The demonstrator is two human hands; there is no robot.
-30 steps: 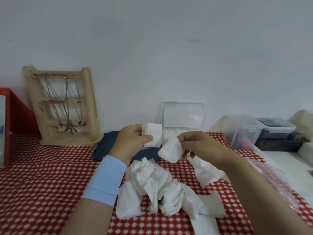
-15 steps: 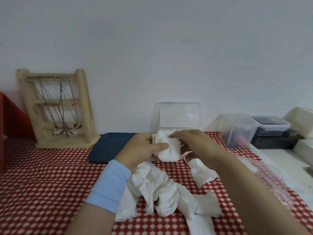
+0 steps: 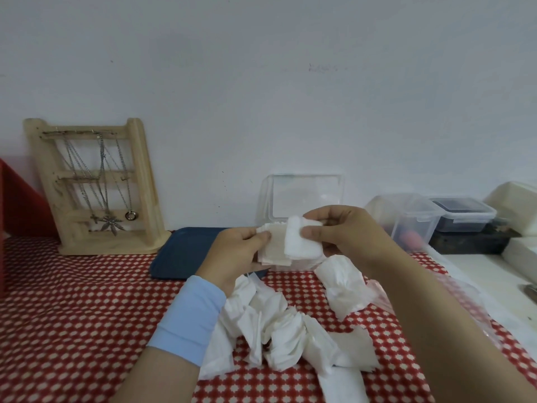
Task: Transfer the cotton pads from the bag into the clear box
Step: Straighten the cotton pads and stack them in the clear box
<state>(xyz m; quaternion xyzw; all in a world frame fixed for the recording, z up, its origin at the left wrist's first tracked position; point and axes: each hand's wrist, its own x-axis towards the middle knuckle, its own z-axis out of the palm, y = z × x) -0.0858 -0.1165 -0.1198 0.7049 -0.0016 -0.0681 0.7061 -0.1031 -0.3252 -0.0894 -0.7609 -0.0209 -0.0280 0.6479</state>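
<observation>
Nearest: loose cotton pads [image 3: 276, 338] heaped on the red checked cloth [image 3: 87, 301], with the bag [image 3: 465, 303] lying flat by the right forearm. Above the heap, the left hand [image 3: 232, 257] grips a small stack [image 3: 273, 251], thumb on top and fingers curled beneath. The right hand [image 3: 348, 237] pinches one white pad [image 3: 302, 242] against the stack's face. To do this well, square the pad's edges to the stack before releasing, and keep the left thumb pressing so nothing fans out. The clear box [image 3: 305, 196] stands open just behind the hands, so the stack probably goes in there next.
</observation>
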